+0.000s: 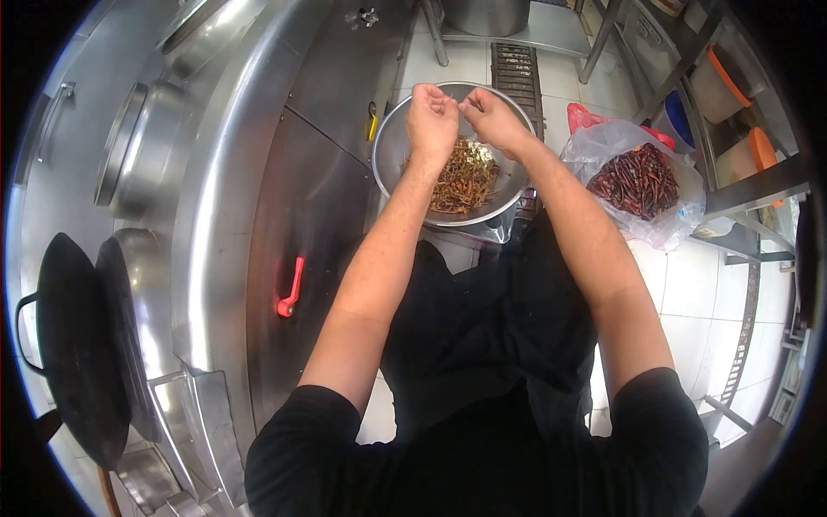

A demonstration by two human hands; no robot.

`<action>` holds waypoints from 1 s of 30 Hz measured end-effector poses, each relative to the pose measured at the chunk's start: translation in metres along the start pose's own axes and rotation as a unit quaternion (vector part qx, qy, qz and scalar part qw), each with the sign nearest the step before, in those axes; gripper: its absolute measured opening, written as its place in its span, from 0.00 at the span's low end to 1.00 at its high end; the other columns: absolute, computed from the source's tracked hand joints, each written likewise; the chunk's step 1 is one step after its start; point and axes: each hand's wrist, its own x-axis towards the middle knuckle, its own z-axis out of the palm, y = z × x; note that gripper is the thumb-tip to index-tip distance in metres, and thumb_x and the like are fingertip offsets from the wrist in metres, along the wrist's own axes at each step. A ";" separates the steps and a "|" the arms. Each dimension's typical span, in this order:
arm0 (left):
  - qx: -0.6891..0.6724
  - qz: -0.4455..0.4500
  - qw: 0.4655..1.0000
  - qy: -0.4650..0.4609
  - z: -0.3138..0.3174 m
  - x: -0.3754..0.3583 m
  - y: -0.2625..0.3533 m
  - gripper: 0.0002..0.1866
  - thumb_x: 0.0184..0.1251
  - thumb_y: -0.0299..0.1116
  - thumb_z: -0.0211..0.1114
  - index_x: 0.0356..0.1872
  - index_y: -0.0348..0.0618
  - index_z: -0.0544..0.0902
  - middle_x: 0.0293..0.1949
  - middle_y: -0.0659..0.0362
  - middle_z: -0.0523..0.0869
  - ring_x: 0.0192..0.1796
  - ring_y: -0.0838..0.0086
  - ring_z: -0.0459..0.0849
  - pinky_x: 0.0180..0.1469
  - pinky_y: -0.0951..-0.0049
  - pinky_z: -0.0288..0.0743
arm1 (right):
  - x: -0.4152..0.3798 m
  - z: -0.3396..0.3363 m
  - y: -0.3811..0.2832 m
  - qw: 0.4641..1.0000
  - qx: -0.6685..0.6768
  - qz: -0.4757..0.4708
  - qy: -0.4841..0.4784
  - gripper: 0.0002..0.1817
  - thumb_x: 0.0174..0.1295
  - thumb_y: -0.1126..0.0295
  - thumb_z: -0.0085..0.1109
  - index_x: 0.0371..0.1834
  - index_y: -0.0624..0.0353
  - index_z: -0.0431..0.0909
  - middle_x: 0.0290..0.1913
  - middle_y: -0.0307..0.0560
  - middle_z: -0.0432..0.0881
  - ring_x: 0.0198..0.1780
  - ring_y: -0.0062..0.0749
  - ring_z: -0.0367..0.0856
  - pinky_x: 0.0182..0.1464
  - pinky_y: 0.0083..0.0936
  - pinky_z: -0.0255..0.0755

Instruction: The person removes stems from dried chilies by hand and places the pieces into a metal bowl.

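Observation:
Over the far part of a wide metal bowl (382, 165), my left hand (432, 121) and my right hand (494, 123) meet with fingertips pinched close together. Whatever lies between the fingertips is too small to make out. Thin yellowish-brown stems and reddish bits (465, 183) lie in the bowl below my hands. To the right of the bowl, an open clear plastic bag (579, 148) holds a heap of dark red dried chilies (635, 181).
A steel counter front (301, 181) with a red lever handle (292, 289) and a yellow one (372, 122) runs along the left. Black woks (73, 349) stand at far left. Shelving (758, 194) with orange-rimmed tubs (722, 86) borders the right. A drain grate (515, 71) crosses the tiled floor.

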 end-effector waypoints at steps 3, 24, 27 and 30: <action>0.050 -0.021 0.998 0.030 -0.010 0.005 -0.004 0.13 0.64 0.25 0.72 0.45 0.42 0.77 0.36 0.58 0.88 0.38 0.75 0.88 0.43 0.71 0.82 | 0.009 -0.001 0.021 0.975 -0.172 -0.121 0.075 0.11 0.74 0.61 0.61 0.44 0.57 0.75 0.33 0.37 0.78 0.31 0.20 0.74 0.30 0.24 0.70; 0.410 -0.138 0.840 -0.327 0.002 -0.018 -0.060 0.11 0.62 0.42 0.69 0.42 0.56 0.91 0.46 0.55 0.92 0.52 0.57 0.90 0.57 0.57 0.82 | 0.005 -0.017 0.010 0.956 0.261 0.126 -0.051 0.05 0.78 0.68 0.56 0.46 0.56 0.72 0.34 0.33 0.71 0.31 0.18 0.71 0.35 0.21 0.76; 0.411 -0.112 0.841 -0.333 0.004 -0.019 -0.059 0.12 0.61 0.45 0.70 0.43 0.57 0.91 0.45 0.56 0.92 0.52 0.57 0.90 0.58 0.57 0.82 | 0.007 -0.019 0.014 0.957 0.247 0.138 -0.062 0.06 0.79 0.65 0.56 0.45 0.55 0.73 0.32 0.32 0.71 0.30 0.18 0.71 0.34 0.21 0.76; 0.343 -0.144 0.871 -0.321 0.001 -0.010 -0.061 0.13 0.61 0.42 0.72 0.44 0.51 0.90 0.42 0.56 0.93 0.47 0.60 0.91 0.53 0.60 0.83 | 0.008 -0.020 0.021 0.972 0.178 0.138 -0.066 0.08 0.79 0.64 0.55 0.46 0.56 0.76 0.30 0.32 0.71 0.29 0.18 0.71 0.33 0.21 0.75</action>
